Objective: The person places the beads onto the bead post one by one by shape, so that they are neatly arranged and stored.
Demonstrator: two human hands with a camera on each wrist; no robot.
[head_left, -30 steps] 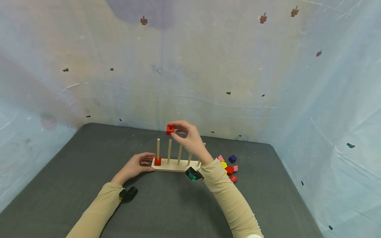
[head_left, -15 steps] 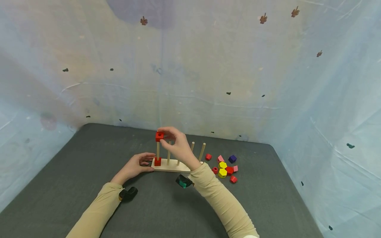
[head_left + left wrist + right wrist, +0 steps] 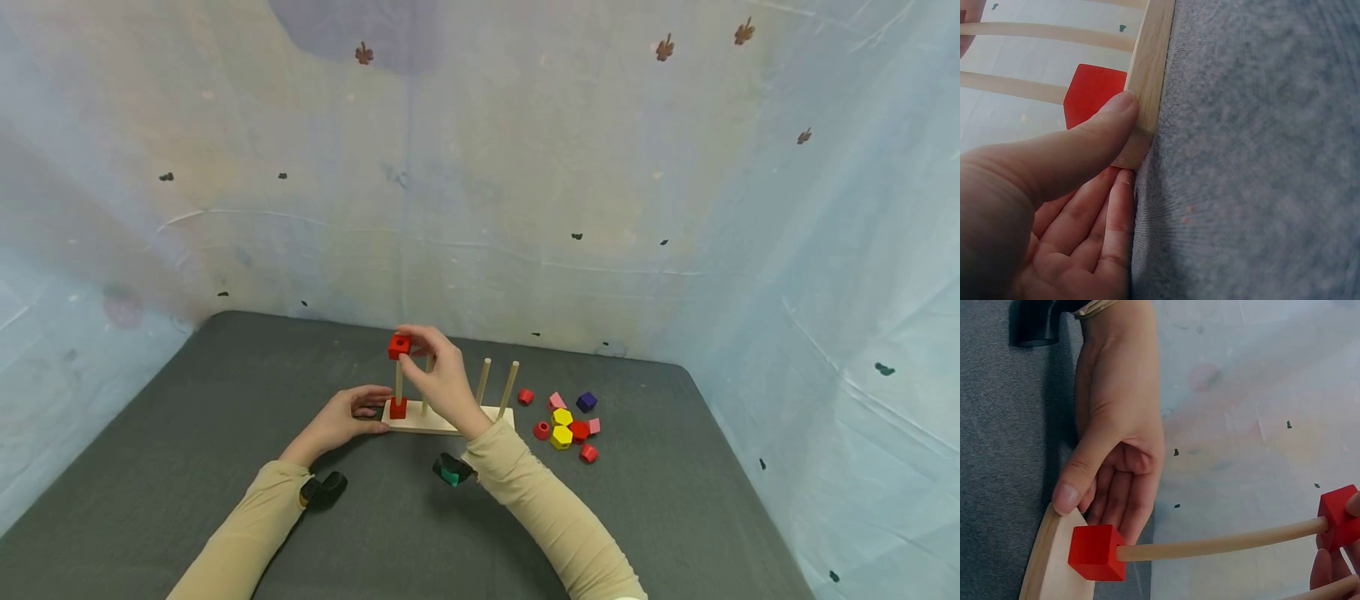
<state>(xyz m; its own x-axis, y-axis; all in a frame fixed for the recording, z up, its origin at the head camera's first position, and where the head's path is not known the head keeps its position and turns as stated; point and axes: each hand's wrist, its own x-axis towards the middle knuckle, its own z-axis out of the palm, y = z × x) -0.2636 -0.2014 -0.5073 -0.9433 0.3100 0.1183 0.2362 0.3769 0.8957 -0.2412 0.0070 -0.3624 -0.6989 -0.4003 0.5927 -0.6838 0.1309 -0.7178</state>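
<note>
Right now, the right hand (image 3: 442, 379) is pinching the upper red cube (image 3: 398, 352) between thumb and fingers, the cube sitting at the fingertips on the person's left. Its bored hole is facing up, and the tip of the leftmost peg (image 3: 399, 382) is meeting its underside; in the right wrist view, peg and lower face are showing no clear gap. How far the tip is reaching into the bore, I cannot tell: no wood is standing out of the top hole in the head view. The peg's long axis is rising upright from the wooden base (image 3: 420, 423), and the cube is sitting roughly square to it. That match of bore to peg is, in my judgement, what any further move is depending on.

Straight below, the lower red cube (image 3: 397, 409) is resting on the base, around the foot of the same peg. The left hand (image 3: 341, 421) is lying nearer that foot, well below the held cube; its thumb and fingers are bracketing the base's end, thumb pressing the near edge. Yellow hexagonal pieces (image 3: 561, 417) are lying well off to the right, beside a purple block (image 3: 587, 402).
</note>
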